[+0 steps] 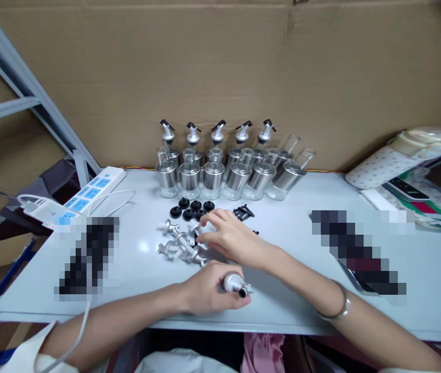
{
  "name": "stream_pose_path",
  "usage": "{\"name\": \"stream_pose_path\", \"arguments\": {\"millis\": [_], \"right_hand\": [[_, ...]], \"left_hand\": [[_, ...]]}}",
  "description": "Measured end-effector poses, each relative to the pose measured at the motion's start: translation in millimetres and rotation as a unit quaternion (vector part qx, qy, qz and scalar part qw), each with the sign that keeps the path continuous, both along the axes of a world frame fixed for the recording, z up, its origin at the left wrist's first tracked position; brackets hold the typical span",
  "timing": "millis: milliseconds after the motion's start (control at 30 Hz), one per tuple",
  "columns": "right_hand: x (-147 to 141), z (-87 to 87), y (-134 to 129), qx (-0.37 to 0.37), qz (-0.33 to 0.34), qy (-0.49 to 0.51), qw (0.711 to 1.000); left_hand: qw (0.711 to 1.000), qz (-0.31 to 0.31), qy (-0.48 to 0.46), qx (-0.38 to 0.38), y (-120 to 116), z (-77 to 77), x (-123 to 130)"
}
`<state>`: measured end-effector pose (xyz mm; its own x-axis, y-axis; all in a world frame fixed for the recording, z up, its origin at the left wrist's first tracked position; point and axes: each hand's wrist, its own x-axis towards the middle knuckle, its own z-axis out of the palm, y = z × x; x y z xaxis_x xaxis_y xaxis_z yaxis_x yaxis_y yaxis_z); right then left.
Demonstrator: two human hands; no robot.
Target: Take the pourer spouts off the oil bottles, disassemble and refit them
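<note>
Silver spout (pixel 232 283) pokes from the left hand's grip (pixel 209 291).

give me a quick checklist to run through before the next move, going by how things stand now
1. Left hand gripping a silver pourer spout: ok.
2. Right hand holding a part: cannot tell; its fingertips are at the heap of silver pourer spouts.
3. Round black ribbed stoppers in view: ok, grouped in front of the bottles.
4. Thin black levers in view: ok, just beyond the right hand.
5. Front-row clear glass bottles with silver sleeves topped: not ok, necks bare.
</note>
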<state>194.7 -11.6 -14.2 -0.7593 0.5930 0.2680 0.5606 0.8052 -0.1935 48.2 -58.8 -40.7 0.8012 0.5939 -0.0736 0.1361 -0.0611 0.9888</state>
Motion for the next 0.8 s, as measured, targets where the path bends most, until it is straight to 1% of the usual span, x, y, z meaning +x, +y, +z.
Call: {"name": "stream_pose_path", "arguments": {"millis": [100, 200, 400, 500, 633, 733, 800], "right_hand": [[-13.4, -5.3, 2.3, 0.006, 0.021, -0.034, 0.999], [-20.3, -9.1, 4.7, 0.004, 0.023, -0.046, 0.999], [-24.0, -10.7, 6.8, 0.011, 0.019, -0.060, 0.998], [-22.3, -10.9, 6.7, 0.013, 0.026, -0.051, 0.998], [-18.1, -13.0, 4.4, -0.002, 0.042, 0.010, 0.999], [-14.3, -11.0, 1.5, -0.037, 0.052, 0.112, 0.992], [-7.8, -6.0, 2.0, -0.055, 0.046, 0.197, 0.978]], "left_hand": [[1.000, 0.003, 0.004, -0.001, 0.6, 0.0, 1.3], [1.000, 0.003, 0.009, -0.003, 0.7, 1.3, 1.9], [1.000, 0.002, 0.020, 0.004, 0.4, 2.9, 0.7], [1.000, 0.003, 0.023, 0.007, 0.3, 2.1, 0.0], [1.000, -0.008, 0.028, 0.001, 0.0, 2.1, -0.1], [0.999, -0.002, 0.038, -0.004, -0.2, 2.7, 0.2], [0.999, 0.000, 0.035, -0.006, -0.2, 3.0, 0.3]]}}
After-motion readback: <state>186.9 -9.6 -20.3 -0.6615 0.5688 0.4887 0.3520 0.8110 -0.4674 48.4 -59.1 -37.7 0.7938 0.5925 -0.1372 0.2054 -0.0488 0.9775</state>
